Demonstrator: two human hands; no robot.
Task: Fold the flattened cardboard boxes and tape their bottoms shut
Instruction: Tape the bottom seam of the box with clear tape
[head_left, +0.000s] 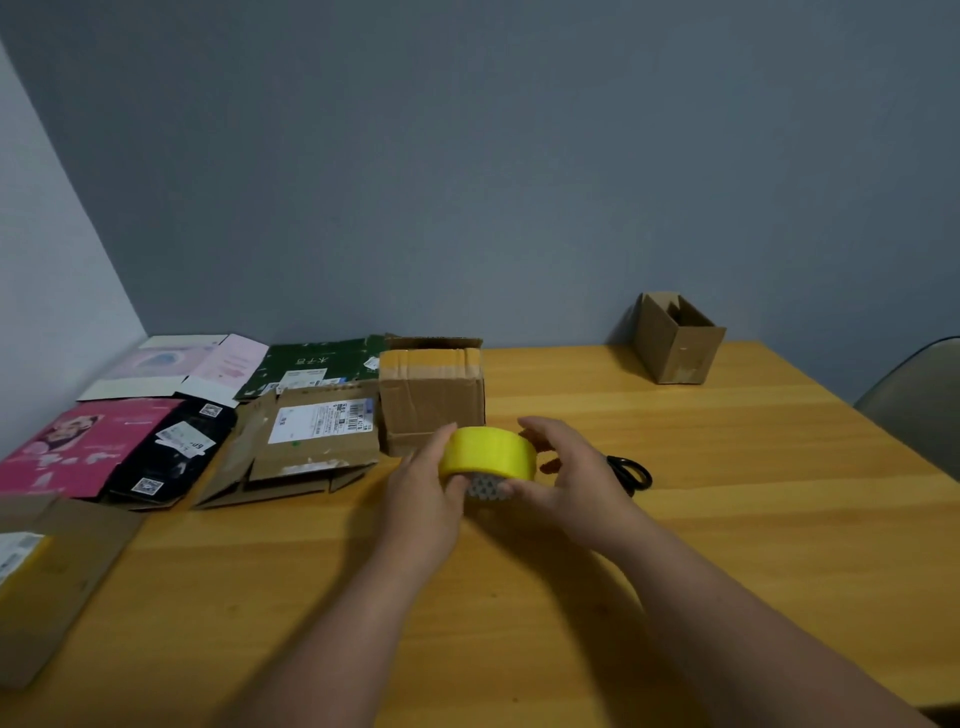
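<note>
A yellow tape roll (488, 452) is held just above the wooden table (727, 519), between both my hands. My left hand (423, 480) grips its left side and my right hand (569, 473) grips its right side, fingers at its lower edge. Right behind the roll stands a folded brown box (431, 400) with yellowish tape across its top. A second folded brown box (675, 340) stands at the far right by the wall, its top open. Several flattened boxes lie at the left, among them a brown one with a white label (311, 441).
Black scissors (631, 475) lie on the table just right of my right hand. Flattened pink (83, 447), black (171, 452), green (317, 366) and pale (182, 364) cartons cover the left side. Another flat brown piece (52, 571) lies at the near left. A chair back (919, 395) shows at the right edge.
</note>
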